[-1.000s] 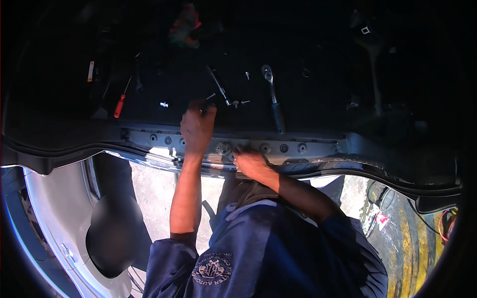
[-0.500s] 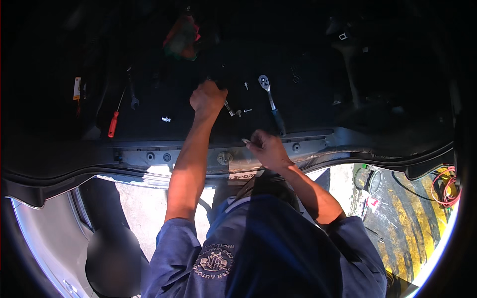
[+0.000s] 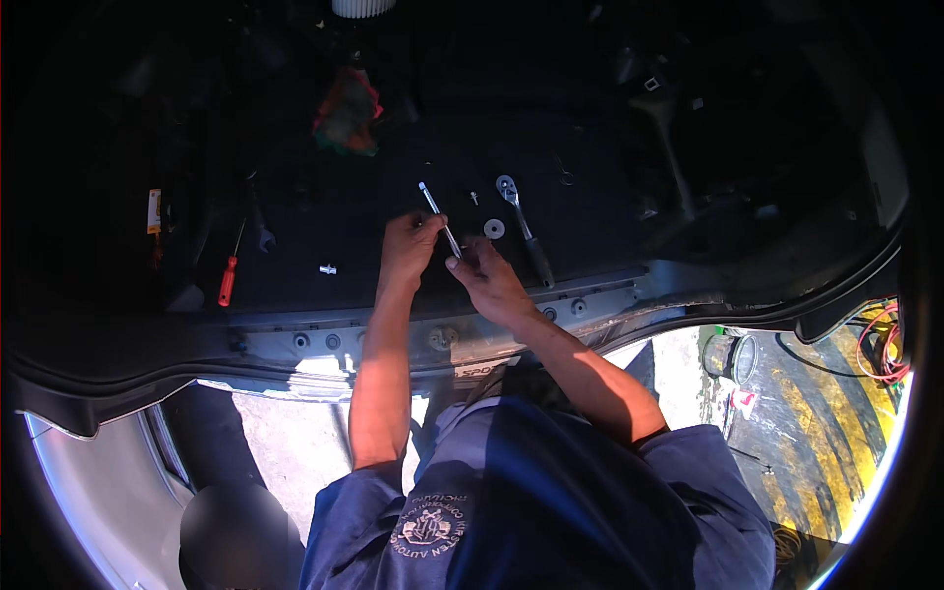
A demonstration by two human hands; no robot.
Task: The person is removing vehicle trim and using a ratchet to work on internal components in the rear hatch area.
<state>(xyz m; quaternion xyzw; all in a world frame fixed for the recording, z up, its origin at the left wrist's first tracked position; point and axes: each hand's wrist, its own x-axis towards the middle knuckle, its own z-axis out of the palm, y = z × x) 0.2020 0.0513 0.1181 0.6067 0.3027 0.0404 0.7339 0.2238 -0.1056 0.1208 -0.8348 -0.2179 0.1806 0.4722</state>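
Observation:
A slim chrome extension bar (image 3: 430,201) slants between my hands above the dark trunk carpet. My left hand (image 3: 407,252) is closed around its middle, thumb along the shaft. My right hand (image 3: 492,285) pinches the lower end, where the fingers partly hide the tip. Just beyond the right fingers lies a round, pale washer (image 3: 494,229) with a centre hole. A small bolt (image 3: 474,198) rests farther off, and right of it is a ratchet (image 3: 521,218) with a chrome head and dark handle. Anything else beneath the right hand is hidden.
Left on the carpet are a socket (image 3: 327,268), a red-handled screwdriver (image 3: 227,282) and a dim wrench (image 3: 264,234). A crumpled coloured cloth (image 3: 347,116) lies deeper in. The trunk sill (image 3: 393,339) runs before me. A blurred dark round shape (image 3: 241,536) is lower left.
My left hand has drawn nearer with the extension bar raised off the carpet. The right hand has moved left to the bar's lower end, and a washer now lies near the ratchet.

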